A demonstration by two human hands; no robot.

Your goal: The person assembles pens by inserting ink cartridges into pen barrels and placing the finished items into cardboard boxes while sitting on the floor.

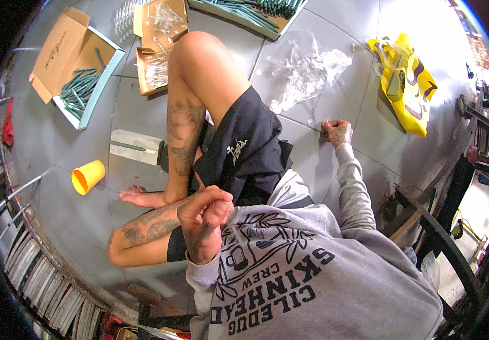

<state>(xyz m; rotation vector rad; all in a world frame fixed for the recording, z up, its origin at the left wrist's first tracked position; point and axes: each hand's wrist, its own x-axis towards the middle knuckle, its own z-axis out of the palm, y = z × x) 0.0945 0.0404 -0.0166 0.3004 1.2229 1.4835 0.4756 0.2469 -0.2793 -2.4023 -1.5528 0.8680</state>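
The left hand [204,224] is curling by the grey sweatshirt [312,266]. The right hand [338,131] is reaching to the floor [392,153]. I cannot tell if either is holding something. Crumpled clear plastic [315,71] is lying near the right hand.

One head-worn fisheye camera looks steeply downward.

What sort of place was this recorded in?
Probably a makeshift home workspace or small workshop: an open box of dark green pen-like sticks and crumpled clear plastic lie on a grey tiled floor.
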